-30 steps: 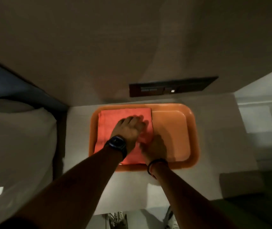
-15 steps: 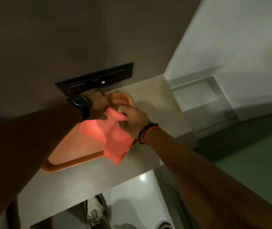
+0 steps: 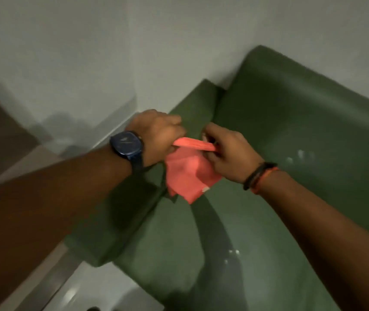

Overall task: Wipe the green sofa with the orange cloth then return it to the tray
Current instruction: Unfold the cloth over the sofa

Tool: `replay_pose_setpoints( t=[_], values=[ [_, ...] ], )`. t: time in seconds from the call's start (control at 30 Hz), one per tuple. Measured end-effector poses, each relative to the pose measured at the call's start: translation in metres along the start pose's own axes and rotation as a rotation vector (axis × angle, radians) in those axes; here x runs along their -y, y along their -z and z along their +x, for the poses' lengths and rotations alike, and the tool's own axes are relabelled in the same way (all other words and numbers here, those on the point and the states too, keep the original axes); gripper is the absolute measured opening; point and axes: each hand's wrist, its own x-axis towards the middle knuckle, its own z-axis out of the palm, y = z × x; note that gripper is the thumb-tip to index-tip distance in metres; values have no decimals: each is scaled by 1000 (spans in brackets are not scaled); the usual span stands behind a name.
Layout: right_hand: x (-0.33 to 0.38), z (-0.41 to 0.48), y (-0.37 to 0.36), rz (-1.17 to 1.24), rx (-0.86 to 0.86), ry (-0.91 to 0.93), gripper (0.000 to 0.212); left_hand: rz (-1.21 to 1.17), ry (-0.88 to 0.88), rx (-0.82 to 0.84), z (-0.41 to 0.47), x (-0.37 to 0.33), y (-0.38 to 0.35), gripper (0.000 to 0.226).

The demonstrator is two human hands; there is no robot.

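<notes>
The orange cloth [image 3: 188,173] hangs in the air, held by both hands above the green sofa [image 3: 291,135]. My left hand [image 3: 158,133], with a dark watch on the wrist, grips the cloth's top edge on the left. My right hand [image 3: 228,151], with dark and orange bands on the wrist, grips the same edge on the right. The top edge is stretched between them and the rest droops down over the sofa's left armrest [image 3: 192,108] and seat. The tray is out of view.
A pale wall [image 3: 134,41] stands behind the sofa. Left of the armrest, a light ledge [image 3: 33,162] and glossy floor [image 3: 102,288] show. The sofa's backrest runs along the upper right and its seat fills the lower right.
The cloth has left the tray, lifted by both hands. The view has swung right from the tray on the ledge to the green sofa, with the cloth now held above it.
</notes>
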Motion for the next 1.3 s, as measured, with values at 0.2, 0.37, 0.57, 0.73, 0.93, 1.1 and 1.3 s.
replay_pose_setpoints(
  t=[0.2,0.37,0.57,0.73,0.93,1.1,1.3],
  values=[
    [-123,-134,12,-244,10,-121,21,-6,-178,-95,86,-123,-93,4],
    [-164,-232,-98,-281,468,-259,50,-76,-234,242,14,-162,-215,38],
    [-167,-285,-199,-219,332,-444,58,-17,185,782,-64,-124,-311,157],
    [-169,-268,-262,-188,195,-665,69,-20,218,851,-57,-115,-335,167],
    [-193,-278,-275,-215,-26,-885,75,1,225,811,-62,-119,-340,168],
    [-187,-275,-280,-229,84,-691,78,22,230,818,-61,-119,-342,166],
    [-202,-277,-271,-192,-109,-1018,75,20,240,838,-60,-119,-343,167]
  ],
)
